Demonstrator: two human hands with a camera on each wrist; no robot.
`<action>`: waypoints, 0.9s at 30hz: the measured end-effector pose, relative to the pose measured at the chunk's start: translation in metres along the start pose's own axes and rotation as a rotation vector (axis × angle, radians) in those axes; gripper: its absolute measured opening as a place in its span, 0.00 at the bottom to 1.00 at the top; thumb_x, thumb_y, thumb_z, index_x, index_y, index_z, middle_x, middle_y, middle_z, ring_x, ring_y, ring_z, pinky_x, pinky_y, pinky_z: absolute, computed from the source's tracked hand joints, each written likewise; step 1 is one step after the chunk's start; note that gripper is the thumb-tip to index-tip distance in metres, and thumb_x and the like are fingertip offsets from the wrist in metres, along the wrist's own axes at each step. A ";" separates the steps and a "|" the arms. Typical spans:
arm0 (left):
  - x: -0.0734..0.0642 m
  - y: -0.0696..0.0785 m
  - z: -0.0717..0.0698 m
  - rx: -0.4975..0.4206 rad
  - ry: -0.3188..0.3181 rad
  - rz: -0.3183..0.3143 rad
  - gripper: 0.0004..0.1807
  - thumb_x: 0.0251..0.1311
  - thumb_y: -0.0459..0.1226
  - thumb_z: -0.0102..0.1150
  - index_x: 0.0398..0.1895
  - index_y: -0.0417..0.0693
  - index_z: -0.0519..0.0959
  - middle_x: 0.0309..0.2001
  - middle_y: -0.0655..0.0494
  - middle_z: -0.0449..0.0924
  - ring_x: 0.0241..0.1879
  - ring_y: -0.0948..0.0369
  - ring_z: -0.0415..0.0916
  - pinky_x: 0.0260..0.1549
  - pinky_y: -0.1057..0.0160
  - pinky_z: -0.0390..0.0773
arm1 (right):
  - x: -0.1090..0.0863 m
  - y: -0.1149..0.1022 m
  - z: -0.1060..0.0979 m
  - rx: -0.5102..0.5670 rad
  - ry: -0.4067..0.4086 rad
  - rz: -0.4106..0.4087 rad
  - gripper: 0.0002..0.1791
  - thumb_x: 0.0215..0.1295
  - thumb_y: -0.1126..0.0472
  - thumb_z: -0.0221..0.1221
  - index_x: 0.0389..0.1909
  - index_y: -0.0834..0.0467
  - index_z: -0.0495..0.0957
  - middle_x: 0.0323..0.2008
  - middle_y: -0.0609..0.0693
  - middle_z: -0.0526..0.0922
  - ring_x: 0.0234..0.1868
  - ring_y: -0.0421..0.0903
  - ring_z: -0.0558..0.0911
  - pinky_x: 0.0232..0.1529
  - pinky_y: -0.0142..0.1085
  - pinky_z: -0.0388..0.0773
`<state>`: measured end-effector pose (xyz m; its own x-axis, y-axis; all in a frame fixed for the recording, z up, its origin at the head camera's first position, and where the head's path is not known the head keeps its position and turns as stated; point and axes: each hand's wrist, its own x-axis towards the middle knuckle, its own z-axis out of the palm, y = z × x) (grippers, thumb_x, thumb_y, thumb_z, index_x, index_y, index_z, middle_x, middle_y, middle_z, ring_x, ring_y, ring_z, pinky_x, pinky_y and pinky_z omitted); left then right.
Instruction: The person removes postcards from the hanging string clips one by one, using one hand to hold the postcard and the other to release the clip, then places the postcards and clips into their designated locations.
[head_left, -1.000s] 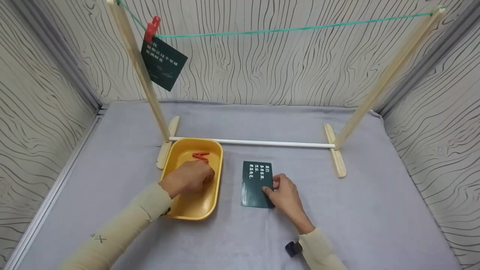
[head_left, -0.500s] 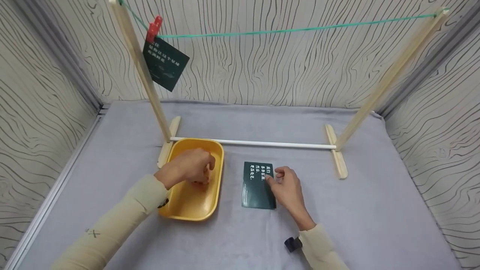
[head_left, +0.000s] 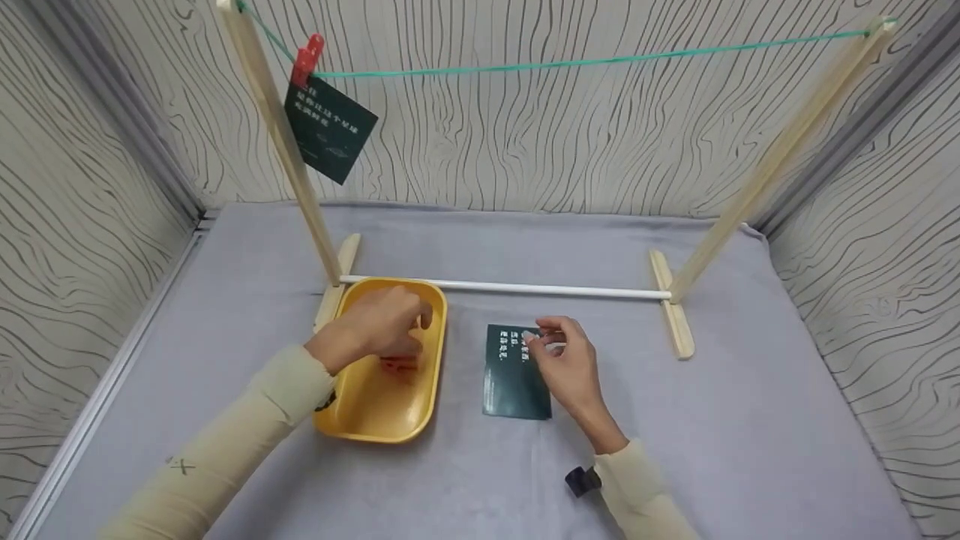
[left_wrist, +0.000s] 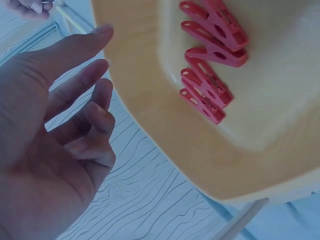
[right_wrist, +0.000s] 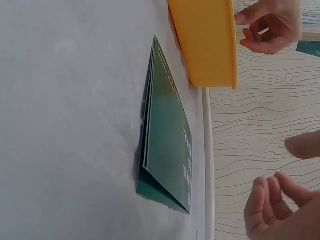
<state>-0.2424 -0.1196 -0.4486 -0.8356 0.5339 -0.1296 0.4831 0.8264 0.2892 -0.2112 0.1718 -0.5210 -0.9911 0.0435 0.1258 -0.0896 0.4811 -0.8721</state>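
Observation:
My left hand [head_left: 379,322] hovers over the yellow plastic tub [head_left: 382,416], fingers loosely bent and nothing in them. Several red clothespins [left_wrist: 210,90] lie in a row on the tub floor; the hand partly covers them in the head view. To the right, a small stack of dark green cards [head_left: 514,382] with white writing lies on the cloth. In the right wrist view, the stack's cards [right_wrist: 167,135] show slightly parted edges. My right hand [head_left: 568,367] is raised over the stack's upper right corner, thumb and fingers apart and holding nothing.
Behind stands a wooden frame with a left post [head_left: 281,142], a right post [head_left: 780,161] and a white bottom bar [head_left: 547,289]. A green string [head_left: 525,66] runs between the posts. From its left end hangs a dark green card [head_left: 330,127] under a red clothespin [head_left: 304,64].
My left hand has moved back a little in the tub, and clothespins now lie nearer its middle. My right hand has let go of the card stack's edge and risen.

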 end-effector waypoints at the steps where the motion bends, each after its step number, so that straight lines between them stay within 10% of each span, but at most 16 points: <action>1: 0.000 0.001 -0.002 0.005 0.007 -0.001 0.12 0.57 0.34 0.72 0.44 0.43 0.89 0.40 0.47 0.90 0.36 0.56 0.83 0.39 0.54 0.87 | 0.000 -0.001 0.000 0.020 0.000 -0.016 0.16 0.69 0.62 0.67 0.55 0.61 0.81 0.49 0.58 0.84 0.47 0.47 0.84 0.46 0.30 0.79; 19: -0.001 0.016 -0.013 -0.044 0.034 0.003 0.14 0.69 0.42 0.68 0.53 0.46 0.87 0.50 0.48 0.90 0.44 0.55 0.85 0.49 0.55 0.89 | 0.007 -0.024 0.002 0.182 -0.042 -0.153 0.19 0.69 0.62 0.69 0.57 0.62 0.80 0.54 0.56 0.84 0.56 0.50 0.84 0.55 0.31 0.84; 27: -0.007 0.022 -0.025 -0.023 0.160 0.008 0.16 0.70 0.42 0.67 0.55 0.44 0.85 0.48 0.46 0.88 0.42 0.53 0.86 0.45 0.56 0.89 | 0.012 -0.037 0.006 0.192 -0.045 -0.210 0.19 0.68 0.62 0.69 0.57 0.61 0.81 0.54 0.58 0.83 0.56 0.52 0.84 0.55 0.34 0.86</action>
<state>-0.2325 -0.1097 -0.4172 -0.8638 0.5033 0.0248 0.4850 0.8170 0.3119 -0.2204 0.1488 -0.4900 -0.9518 -0.0801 0.2960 -0.3062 0.3004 -0.9033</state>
